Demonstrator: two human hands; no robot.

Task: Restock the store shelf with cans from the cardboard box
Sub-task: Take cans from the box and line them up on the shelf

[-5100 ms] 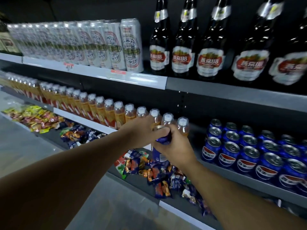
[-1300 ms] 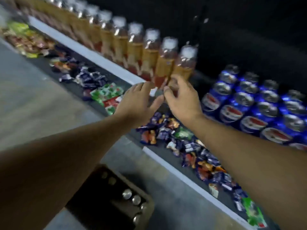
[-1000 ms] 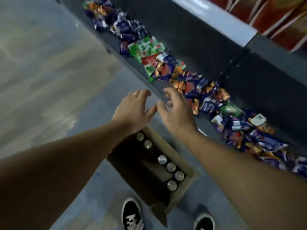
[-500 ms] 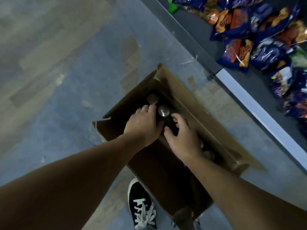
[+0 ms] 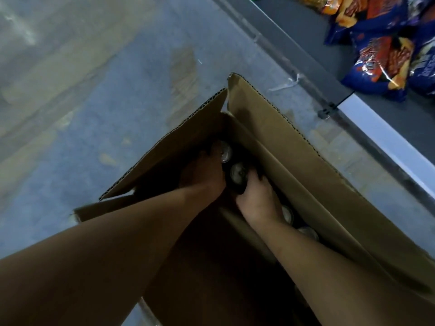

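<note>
Right hand (image 5: 259, 201) grips a can (image 5: 238, 173) inside the cardboard box (image 5: 294, 147); left hand (image 5: 202, 175) beside it, grasp hidden in shadow.

Dim, soft light. Inside the cardboard box (image 5: 306, 161) lies deep shadow, where a can (image 5: 239, 172) glints faintly. The floor (image 5: 94, 90) is paler toward the upper-left corner. There is mild blur and wide-angle bending at the edges.

Mottled blue-grey floor (image 5: 94, 90) with pale worn patches, dark bottom shelf (image 5: 306, 27) at upper right, pale edge strip (image 5: 381, 135), snack bags (image 5: 381, 60) on it
</note>
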